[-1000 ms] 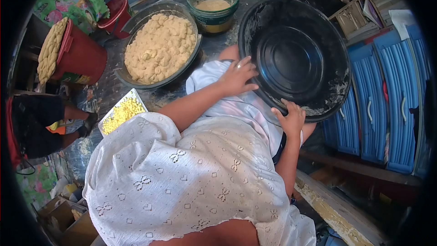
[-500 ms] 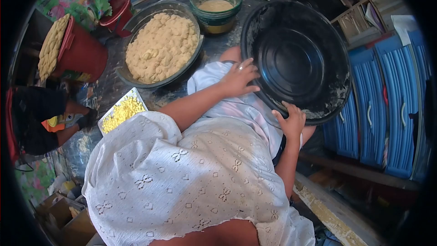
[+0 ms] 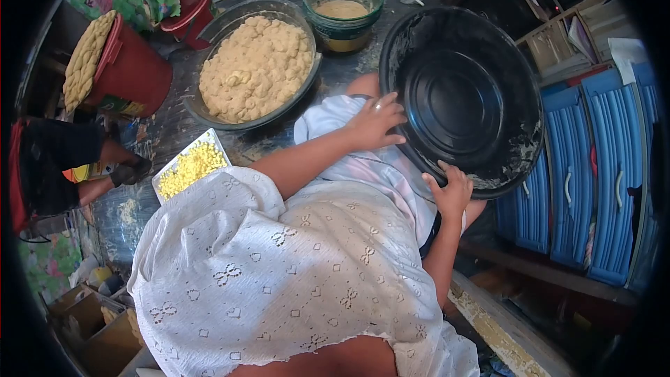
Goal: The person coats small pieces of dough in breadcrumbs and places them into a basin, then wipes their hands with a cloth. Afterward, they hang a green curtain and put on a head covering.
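Observation:
A large black basin [image 3: 455, 101] leans tilted on my lap, its hollow inside facing up, with pale residue along the lower right wall. My left hand [image 3: 378, 123], a ring on one finger, holds the basin's left rim. Lower down, my right hand [image 3: 452, 190] grips the near rim, with its thumb on the outside and fingers over the edge. To the left of the black basin stands a wide dark basin [image 3: 293, 101] heaped with lumpy tan dough [image 3: 257, 70]. A white tray [image 3: 222, 145] of small yellow pieces lies beside my left arm.
Green bowls [image 3: 342, 0] with a tan mixture stand at the back. On the left are a red bucket [image 3: 136, 70] with dough-like stuff over its rim, a smaller red bucket [image 3: 190, 17], and another person's leg [image 3: 115, 153]. Blue drawers [image 3: 565, 174] line the right side.
The whole view has shifted a little, so things appear slightly farther right. Both hands stay on the black basin's rim. The other person's foot at the left shows slightly more.

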Demonstrator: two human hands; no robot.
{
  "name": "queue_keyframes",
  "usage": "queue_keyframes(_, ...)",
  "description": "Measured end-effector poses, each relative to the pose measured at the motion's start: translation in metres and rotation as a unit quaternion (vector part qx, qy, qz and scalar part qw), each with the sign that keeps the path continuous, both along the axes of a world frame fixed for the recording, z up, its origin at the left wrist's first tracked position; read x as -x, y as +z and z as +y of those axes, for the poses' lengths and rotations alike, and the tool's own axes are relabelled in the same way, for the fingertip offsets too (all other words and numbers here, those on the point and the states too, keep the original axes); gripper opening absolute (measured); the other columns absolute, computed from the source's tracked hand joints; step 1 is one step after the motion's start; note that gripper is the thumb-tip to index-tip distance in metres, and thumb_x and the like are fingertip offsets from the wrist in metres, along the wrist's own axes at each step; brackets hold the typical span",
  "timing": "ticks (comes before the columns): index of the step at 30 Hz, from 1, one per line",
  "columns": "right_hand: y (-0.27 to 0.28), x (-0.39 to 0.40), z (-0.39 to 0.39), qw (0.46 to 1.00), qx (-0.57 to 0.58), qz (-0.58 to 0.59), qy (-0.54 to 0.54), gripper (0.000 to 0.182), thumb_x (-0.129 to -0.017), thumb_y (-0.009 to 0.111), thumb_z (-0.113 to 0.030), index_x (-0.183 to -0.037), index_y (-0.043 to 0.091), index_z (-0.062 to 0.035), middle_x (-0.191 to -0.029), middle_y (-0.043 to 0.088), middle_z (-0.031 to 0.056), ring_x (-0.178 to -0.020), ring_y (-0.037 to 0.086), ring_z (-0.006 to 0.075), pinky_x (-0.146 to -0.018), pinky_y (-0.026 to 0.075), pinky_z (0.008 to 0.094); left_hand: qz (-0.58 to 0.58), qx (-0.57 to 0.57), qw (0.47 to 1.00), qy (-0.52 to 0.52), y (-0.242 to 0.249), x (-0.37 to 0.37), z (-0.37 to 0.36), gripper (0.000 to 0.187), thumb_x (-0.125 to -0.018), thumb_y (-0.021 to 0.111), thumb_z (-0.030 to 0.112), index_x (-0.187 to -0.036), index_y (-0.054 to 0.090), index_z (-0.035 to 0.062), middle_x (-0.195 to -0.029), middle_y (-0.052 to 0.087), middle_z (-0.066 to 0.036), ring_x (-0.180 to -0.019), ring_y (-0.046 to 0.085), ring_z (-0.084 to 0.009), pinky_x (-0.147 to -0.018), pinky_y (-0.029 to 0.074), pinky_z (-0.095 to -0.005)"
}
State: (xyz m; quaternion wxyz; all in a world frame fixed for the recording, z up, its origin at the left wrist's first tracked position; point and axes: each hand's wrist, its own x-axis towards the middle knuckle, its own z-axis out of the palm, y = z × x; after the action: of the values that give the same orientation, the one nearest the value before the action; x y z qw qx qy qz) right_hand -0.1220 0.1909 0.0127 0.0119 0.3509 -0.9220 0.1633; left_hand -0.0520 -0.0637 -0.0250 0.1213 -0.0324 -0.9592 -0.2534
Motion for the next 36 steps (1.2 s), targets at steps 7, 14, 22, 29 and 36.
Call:
queue_keyframes(7, 0.0, -0.0007, -0.0001, 1.0, 0.013, 0.006, 0.0, 0.05, -0.069, 0.068, -0.046, -0.101, 0.065, -0.0083, -0.097, 0.064, 0.0079, -0.096, 0.056, 0.0271, -0.086, 0.036, 0.039, -0.002, -0.002, 1.0, 0.002, -0.0003, 0.0002, -0.0001, 0.051, -0.081, 0.055, 0.05, -0.116, 0.055, 0.012, -0.128, 0.044, -0.01, -0.134, 0.021, -0.0295, -0.102, 0.024, -0.052)
queue_keyframes(14, 0.0024, -0.0016, -0.001, 1.0, 0.009, 0.004, -0.003, 0.051, -0.068, 0.069, -0.046, -0.102, 0.065, -0.0076, -0.096, 0.064, 0.0084, -0.096, 0.057, 0.027, -0.086, 0.036, 0.0386, -0.015, 0.002, 1.0, -0.001, 0.0023, 0.0002, -0.0003, 0.051, -0.082, 0.055, 0.05, -0.116, 0.055, 0.0118, -0.128, 0.044, -0.01, -0.134, 0.021, -0.0296, -0.103, 0.024, -0.0516)
queue_keyframes(22, 0.0025, -0.0017, -0.0013, 1.0, 0.003, -0.003, -0.009, 0.05, -0.068, 0.069, -0.045, -0.102, 0.065, -0.0086, -0.097, 0.064, 0.0089, -0.096, 0.056, 0.0276, -0.086, 0.035, 0.039, 0.0, 0.004, 1.0, -0.001, -0.0003, 0.0008, -0.0006, 0.051, -0.082, 0.054, 0.05, -0.115, 0.055, 0.0119, -0.128, 0.044, -0.01, -0.134, 0.022, -0.0299, -0.102, 0.025, -0.0514)
queue_keyframes(29, 0.002, -0.0016, -0.0013, 1.0, 0.008, -0.002, -0.007, 0.05, -0.068, 0.069, -0.046, -0.101, 0.065, -0.0089, -0.096, 0.064, 0.0087, -0.095, 0.056, 0.0277, -0.085, 0.035, 0.0394, 0.01, 0.003, 1.0, -0.002, -0.002, 0.0007, -0.001, 0.051, -0.082, 0.054, 0.05, -0.115, 0.055, 0.0116, -0.127, 0.044, -0.01, -0.134, 0.022, -0.0305, -0.102, 0.025, -0.0513)
queue_keyframes(36, 0.0045, -0.0024, -0.0025, 1.0, 0.009, -0.004, -0.005, 0.049, -0.068, 0.069, -0.045, -0.1, 0.065, -0.0088, -0.094, 0.064, 0.0085, -0.094, 0.056, 0.028, -0.085, 0.036, 0.0393, 0.006, 0.001, 1.0, -0.003, 0.0, 0.0004, -0.0016, 0.051, -0.082, 0.054, 0.05, -0.115, 0.055, 0.0112, -0.127, 0.045, -0.011, -0.133, 0.023, -0.0308, -0.102, 0.025, -0.0515)
